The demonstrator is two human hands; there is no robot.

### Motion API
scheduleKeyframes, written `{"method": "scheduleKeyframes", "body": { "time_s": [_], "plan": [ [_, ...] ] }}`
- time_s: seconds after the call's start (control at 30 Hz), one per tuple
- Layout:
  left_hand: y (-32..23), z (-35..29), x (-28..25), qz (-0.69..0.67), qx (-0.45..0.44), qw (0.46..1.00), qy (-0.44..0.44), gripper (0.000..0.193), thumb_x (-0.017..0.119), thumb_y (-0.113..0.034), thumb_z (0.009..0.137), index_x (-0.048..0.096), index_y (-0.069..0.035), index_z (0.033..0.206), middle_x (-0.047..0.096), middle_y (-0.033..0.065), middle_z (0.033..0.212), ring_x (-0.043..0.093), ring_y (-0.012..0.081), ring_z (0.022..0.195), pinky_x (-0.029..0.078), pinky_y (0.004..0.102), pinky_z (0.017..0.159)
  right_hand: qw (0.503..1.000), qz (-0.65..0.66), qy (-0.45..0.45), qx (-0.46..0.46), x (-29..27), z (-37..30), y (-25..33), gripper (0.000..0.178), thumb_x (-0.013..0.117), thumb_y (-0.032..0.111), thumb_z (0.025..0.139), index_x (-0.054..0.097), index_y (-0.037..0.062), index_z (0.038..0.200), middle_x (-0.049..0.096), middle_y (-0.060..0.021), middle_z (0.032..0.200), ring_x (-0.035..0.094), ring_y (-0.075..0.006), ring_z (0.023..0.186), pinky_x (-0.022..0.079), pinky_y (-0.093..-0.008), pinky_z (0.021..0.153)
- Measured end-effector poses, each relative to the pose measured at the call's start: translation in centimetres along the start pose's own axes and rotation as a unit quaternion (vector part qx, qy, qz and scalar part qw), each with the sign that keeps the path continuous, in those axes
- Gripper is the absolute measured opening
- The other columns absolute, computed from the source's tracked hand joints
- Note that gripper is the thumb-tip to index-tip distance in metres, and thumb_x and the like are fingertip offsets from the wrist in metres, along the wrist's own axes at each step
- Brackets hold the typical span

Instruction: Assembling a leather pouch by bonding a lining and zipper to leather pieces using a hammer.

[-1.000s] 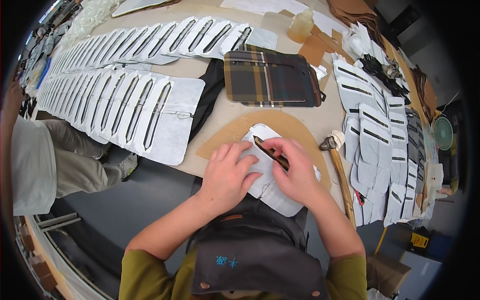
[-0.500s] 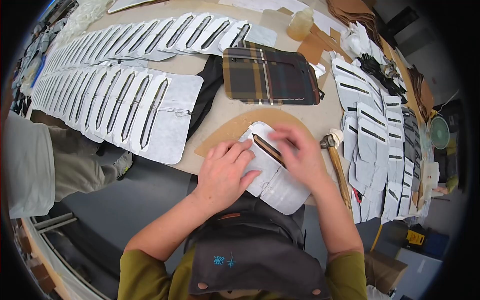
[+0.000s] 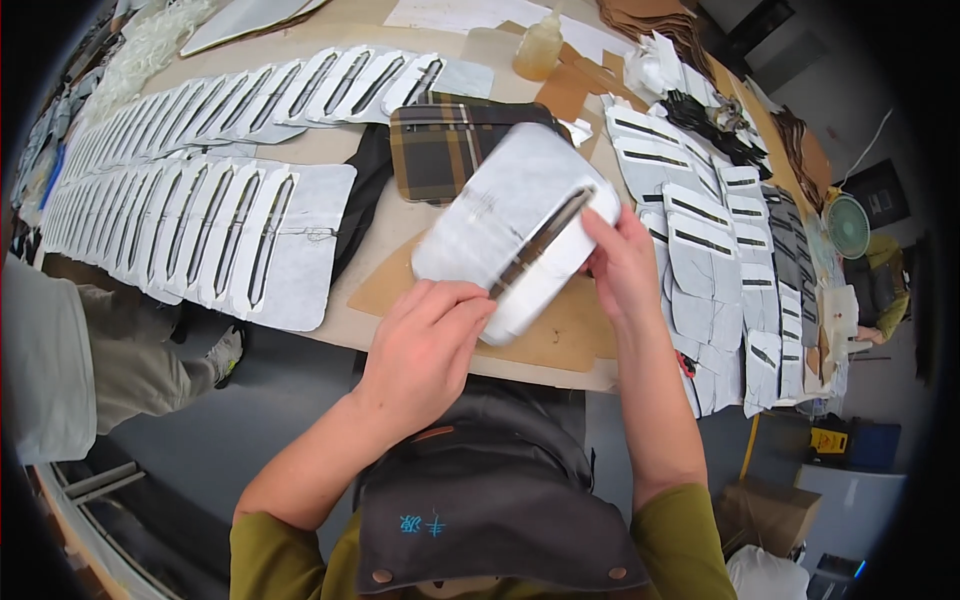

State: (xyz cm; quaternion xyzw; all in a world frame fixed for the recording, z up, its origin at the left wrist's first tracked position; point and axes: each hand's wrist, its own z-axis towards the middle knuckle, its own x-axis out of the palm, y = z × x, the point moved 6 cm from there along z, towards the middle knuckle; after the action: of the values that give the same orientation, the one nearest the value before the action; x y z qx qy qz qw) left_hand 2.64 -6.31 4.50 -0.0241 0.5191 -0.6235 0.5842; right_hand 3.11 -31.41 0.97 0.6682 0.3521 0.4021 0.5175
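Between both hands I hold a white-backed fabric panel point(image 3: 480, 215) with rounded corners and a long dark slot, slightly blurred and tilted above the table. My left hand point(image 3: 425, 340) is closed on its near edge beside the slot's lower end, fingertips pinched together. My right hand point(image 3: 622, 262) grips the panel's right edge near the slot's upper end, thumb on top, fingers partly hidden underneath. Beneath the panel lies a brown board point(image 3: 550, 335) with a curved edge. Behind it, the panel partly covers dark plaid fabric pieces point(image 3: 435, 150).
Overlapping rows of similar slotted white panels point(image 3: 315, 250) fill the table's left side. More panels point(image 3: 700, 285) are stacked at the right. A bottle of yellowish liquid point(image 3: 538, 55) and a black glove point(image 3: 715, 125) sit farther back. Another person point(image 3: 140, 345) stands at the left.
The panel was lying on the brown board under both hands; now it is lifted and turned, its slot slanting the other way. The whole view has shifted, and the hammer on the right no longer shows.
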Motion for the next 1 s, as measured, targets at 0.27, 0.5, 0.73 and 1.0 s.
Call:
{"method": "scheduleKeyframes", "body": {
  "time_s": [0.27, 0.5, 0.73, 1.0],
  "plan": [
    [4.0, -0.3, 2.0, 0.111, -0.045, 0.993, 0.01, 0.023, 0.074, -0.006, 0.086, 0.07, -0.002, 0.108, 0.067, 0.0098, 0.115, 0.06, 0.0322, 0.107, 0.048, 0.0414, 0.092, 0.975, -0.142, 0.013, 0.17, -4.8, -10.8, -2.4, 0.031, 0.069, 0.005, 0.095, 0.056, -0.0008, 0.123, 0.071, -0.0079, 0.092, 0.069, -0.014, 0.071, 0.051, -0.0235, 0.061],
    [4.6, -0.1, 1.9, 0.092, -0.026, 0.995, 0.004, 0.01, 0.076, -0.006, 0.083, 0.072, -0.004, 0.092, 0.068, 0.0078, 0.108, 0.061, 0.0305, 0.102, 0.047, 0.0415, 0.09, 0.895, -0.416, 0.078, -0.142, 0.3, -9.0, 1.9, 0.014, 0.078, 0.006, 0.085, 0.069, 0.0033, 0.096, 0.067, -0.0055, 0.09, 0.066, -0.0185, 0.077, 0.052, -0.0327, 0.068],
    [3.8, -1.0, 1.4, 0.089, -0.041, 0.995, -0.001, 0.013, 0.079, -0.007, 0.079, 0.068, -0.006, 0.085, 0.066, 0.006, 0.103, 0.06, 0.0291, 0.098, 0.044, 0.0407, 0.086, 0.809, -0.537, 0.145, -0.191, 6.7, -6.8, -0.7, 0.028, 0.083, 0.014, 0.079, 0.068, 0.0038, 0.1, 0.067, -0.0105, 0.097, 0.069, -0.0289, 0.091, 0.055, -0.0382, 0.078],
    [4.6, -0.5, 1.1, 0.067, -0.098, 0.993, 0.018, 0.033, 0.081, -0.009, 0.078, 0.065, -0.009, 0.106, 0.065, 0.0051, 0.105, 0.059, 0.0283, 0.102, 0.04, 0.0405, 0.088, 0.866, -0.437, 0.2, -0.14, 8.3, -5.3, -3.0, 0.017, 0.073, 0.005, 0.082, 0.069, 0.0063, 0.098, 0.067, -0.0086, 0.094, 0.067, -0.0294, 0.086, 0.05, -0.0422, 0.078]
  ]
}}
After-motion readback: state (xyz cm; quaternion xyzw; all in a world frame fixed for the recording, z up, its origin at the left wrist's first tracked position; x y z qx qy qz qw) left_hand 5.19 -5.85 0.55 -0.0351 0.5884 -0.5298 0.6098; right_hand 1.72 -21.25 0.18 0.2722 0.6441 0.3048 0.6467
